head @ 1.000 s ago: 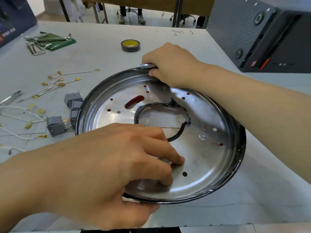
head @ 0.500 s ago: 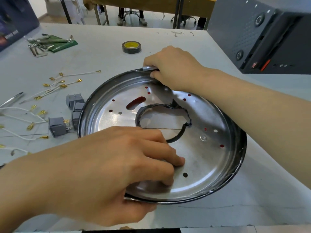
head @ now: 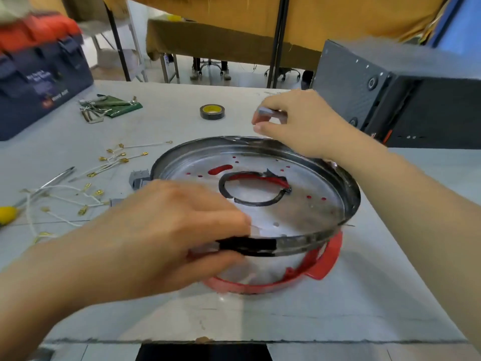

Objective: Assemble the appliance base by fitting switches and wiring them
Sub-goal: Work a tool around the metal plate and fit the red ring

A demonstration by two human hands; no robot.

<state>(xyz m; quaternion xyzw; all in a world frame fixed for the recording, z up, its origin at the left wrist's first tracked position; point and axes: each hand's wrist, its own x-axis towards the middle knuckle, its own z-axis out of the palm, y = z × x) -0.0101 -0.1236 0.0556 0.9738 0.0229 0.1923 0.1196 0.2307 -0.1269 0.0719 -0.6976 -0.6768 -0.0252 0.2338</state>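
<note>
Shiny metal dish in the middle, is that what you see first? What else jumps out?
Yes: the round metal pan fills the middle, its near edge gripped by the left hand. A red plastic ring peeks out underneath. Above its far rim, the right hand pinches a small grey part.

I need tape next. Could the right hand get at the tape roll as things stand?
Probably not at once: the right hand pinches a small grey part. The tape roll lies close on bare table, nothing between.

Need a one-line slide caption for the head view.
Left hand lifts metal pan off red base; right hand holds a grey part.
</note>
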